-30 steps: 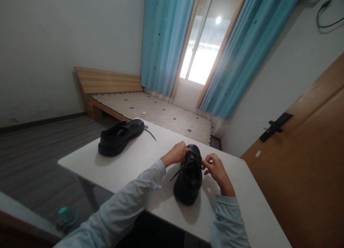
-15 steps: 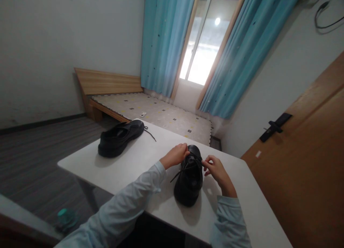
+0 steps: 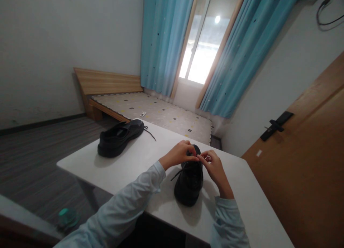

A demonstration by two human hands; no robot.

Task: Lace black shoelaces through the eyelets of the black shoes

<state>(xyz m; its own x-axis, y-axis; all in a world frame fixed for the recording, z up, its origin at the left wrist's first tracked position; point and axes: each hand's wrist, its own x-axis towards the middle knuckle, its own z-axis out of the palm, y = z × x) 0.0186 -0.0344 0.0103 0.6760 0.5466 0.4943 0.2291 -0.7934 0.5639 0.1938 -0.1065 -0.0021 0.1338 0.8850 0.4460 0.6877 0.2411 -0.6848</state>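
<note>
A black lace-up shoe point(image 3: 189, 189) stands on the white table point(image 3: 150, 147), its heel toward me and its toe pointing away. Over its lacing, the fingertips of both hands meet. My left hand point(image 3: 180, 154) is closed in a pinch at the shoelace, coming in from the left. From the other side my right hand point(image 3: 213, 165) also pinches at the lace, thumb and forefinger together. One loose lace end point(image 3: 176, 175) hangs out to the left of the shoe. The fingers cover the knot area and part of the toe.
A second black shoe point(image 3: 118, 137) lies at the table's left side, its lace trailing right. Beyond the table is a bed point(image 3: 161, 111) with a small white remote point(image 3: 143, 114) on it. A wooden door point(image 3: 303, 162) stands at the right.
My left hand has shifted slightly right and my right hand slightly left and up, so their fingertips now touch above the lacing. Both shoes have stayed in place.
</note>
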